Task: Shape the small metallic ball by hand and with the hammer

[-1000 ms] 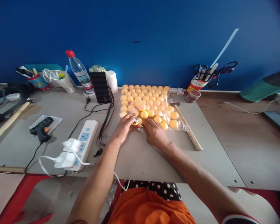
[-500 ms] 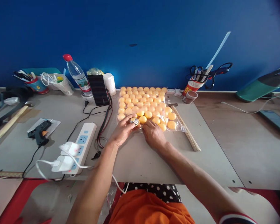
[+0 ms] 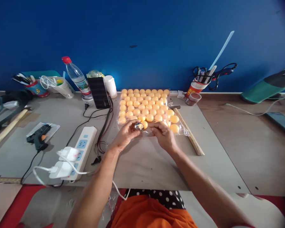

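My left hand (image 3: 128,133) is closed around a small round object (image 3: 139,126), shiny and dark-silver with a pale yellowish patch on top. Its exact kind does not show. Just to the right, my right hand (image 3: 161,133) has thumb and fingertips pinched together; whatever is between them is too small to make out. Right behind both hands lies a clear plastic bag (image 3: 186,131) filled with rows of orange balls (image 3: 145,111), which look like table tennis balls. One orange ball (image 3: 144,124) sits between the hands at the bag's near edge.
A wooden-handled hammer (image 3: 190,134) lies right of the bag. To the left are a power strip (image 3: 82,155) with white plugs, cables, a phone (image 3: 99,92), a water bottle (image 3: 78,79) and a glue gun (image 3: 39,136). A pen cup (image 3: 195,86) and small tub (image 3: 193,98) stand back right.
My right hand has lifted off the near edge of the bag, its fingers now pinched. My left hand has turned the small round object, showing its pale patch and shiny side.
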{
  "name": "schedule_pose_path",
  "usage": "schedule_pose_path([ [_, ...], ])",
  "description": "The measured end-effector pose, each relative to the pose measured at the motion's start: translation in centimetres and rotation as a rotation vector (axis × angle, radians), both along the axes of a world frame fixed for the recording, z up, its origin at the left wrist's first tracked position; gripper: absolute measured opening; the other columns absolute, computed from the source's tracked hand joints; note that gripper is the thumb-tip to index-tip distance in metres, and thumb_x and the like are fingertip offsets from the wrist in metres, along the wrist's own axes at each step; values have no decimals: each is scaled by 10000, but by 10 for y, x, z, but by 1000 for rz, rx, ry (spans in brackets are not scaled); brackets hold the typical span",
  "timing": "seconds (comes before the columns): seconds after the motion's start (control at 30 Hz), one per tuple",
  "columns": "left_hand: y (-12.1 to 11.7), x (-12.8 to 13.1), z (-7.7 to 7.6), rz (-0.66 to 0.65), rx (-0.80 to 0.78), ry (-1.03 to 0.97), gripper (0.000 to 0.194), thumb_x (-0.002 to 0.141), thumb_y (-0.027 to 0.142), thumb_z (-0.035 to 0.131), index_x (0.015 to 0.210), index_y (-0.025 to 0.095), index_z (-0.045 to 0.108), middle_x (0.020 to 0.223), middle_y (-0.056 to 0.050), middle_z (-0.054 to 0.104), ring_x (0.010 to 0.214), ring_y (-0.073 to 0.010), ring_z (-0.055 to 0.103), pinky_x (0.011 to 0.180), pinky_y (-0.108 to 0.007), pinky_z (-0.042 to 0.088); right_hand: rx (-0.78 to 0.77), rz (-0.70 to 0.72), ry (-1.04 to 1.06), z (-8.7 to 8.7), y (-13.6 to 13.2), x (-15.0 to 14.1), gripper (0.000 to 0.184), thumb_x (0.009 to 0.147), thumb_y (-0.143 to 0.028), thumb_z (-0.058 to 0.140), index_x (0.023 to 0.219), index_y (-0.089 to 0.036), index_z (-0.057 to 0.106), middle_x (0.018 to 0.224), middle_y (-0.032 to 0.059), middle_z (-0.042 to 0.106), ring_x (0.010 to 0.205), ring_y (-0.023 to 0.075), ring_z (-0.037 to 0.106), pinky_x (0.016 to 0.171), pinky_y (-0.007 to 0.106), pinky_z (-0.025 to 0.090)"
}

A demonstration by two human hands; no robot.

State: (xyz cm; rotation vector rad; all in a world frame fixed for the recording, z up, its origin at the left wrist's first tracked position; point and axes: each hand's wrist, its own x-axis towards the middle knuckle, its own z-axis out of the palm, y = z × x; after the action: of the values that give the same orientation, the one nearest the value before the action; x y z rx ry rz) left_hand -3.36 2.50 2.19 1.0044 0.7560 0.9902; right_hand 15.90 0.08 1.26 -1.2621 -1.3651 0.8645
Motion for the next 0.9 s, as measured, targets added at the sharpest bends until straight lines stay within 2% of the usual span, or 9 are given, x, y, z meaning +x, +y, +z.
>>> schedule_pose_path([
  [0.2, -1, -2, -2, -75, -14, 60, 470, 752, 293, 814, 1196, 240, 670, 1129, -58, 671, 979, -184, 635, 827, -291, 502, -111, 91, 374, 5, 0, 1, 198, 772, -359, 726, 777, -204, 602, 599, -51, 541, 517, 87, 451, 524, 245, 390],
  [0.3, -1, -1, -4, -112, -29, 55, 492, 763, 305, 806, 1226, 245, 652, 1106, -62, 679, 925, -191, 665, 819, -312, 503, -174, 171, 514, 6, -1, 1, 259, 762, -396, 770, 754, -201, 599, 573, -53, 542, 524, 87, 477, 540, 245, 396],
  [0.4, -1, 0, -7, -135, -44, 40, 502, 774, 316, 799, 1245, 252, 638, 1143, -72, 672, 927, -198, 677, 822, -329, 509, -253, 235, 617, 9, -1, 1, 320, 687, -430, 832, 793, -198, 639, 608, -42, 587, 542, 95, 528, 553, 249, 424],
  [0.53, -2, 0, -9, -130, -28, 36, 492, 785, 305, 792, 1249, 252, 637, 1164, -68, 669, 930, -183, 677, 823, -318, 511, -307, 314, 623, 14, -3, 0, 348, 660, -451, 855, 743, -198, 630, 599, -38, 592, 538, 93, 516, 546, 250, 418],
  [0.7, -4, 3, -3, -169, -2, 36, 478, 786, 282, 792, 1238, 237, 643, 1115, -65, 690, 887, -170, 688, 800, -304, 509, -353, 369, 593, 14, -2, 1, 403, 675, -492, 841, 666, -195, 569, 498, -70, 493, 455, 63, 390, 481, 233, 297],
  [0.9, -6, 6, 2, -168, -12, 45, 487, 767, 327, 803, 1208, 223, 623, 982, -56, 706, 888, -206, 702, 773, -320, 514, -362, 309, 615, 11, 0, 5, 403, 662, -478, 852, 708, -201, 564, 477, -81, 481, 436, 61, 380, 487, 234, 265],
])
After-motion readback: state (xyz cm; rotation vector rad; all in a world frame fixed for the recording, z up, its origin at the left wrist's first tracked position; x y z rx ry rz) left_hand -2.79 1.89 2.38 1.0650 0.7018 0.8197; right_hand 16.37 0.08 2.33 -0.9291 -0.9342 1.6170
